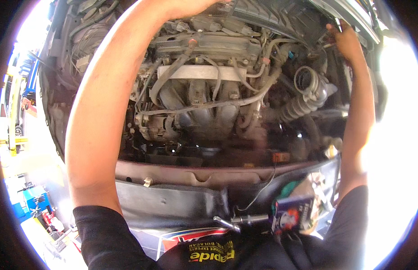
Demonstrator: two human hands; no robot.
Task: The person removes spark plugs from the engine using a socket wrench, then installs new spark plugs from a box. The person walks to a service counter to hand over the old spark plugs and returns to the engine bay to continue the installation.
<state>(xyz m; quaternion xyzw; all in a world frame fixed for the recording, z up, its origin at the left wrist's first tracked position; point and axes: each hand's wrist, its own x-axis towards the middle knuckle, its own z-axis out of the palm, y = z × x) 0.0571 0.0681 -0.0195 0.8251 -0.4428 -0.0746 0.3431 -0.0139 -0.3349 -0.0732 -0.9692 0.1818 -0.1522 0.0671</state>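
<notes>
Both my arms reach over an open engine bay. At the top edge my left hand point(197, 6) is partly cut off, and its fingers are mostly out of sight beside a long black plastic panel point(258, 19). Past the panel's right end, my right hand point(346, 41) is closed, thumb and fingers bent around something too small to make out. The engine point(197, 94), with its dusty cover and curved intake pipes, lies between my arms. An uncovered round duct mouth point(304, 79) on a ribbed air hose point(301, 108) points up, left of my right forearm.
A black fender cover point(173, 204) drapes the front edge. On it lie a ratchet-like metal tool point(249, 219), a dark printed box point(295, 213) and a thin wire. Blue and yellow workshop equipment point(35, 200) stands at far left. Hoses point(209, 108) cross over the engine.
</notes>
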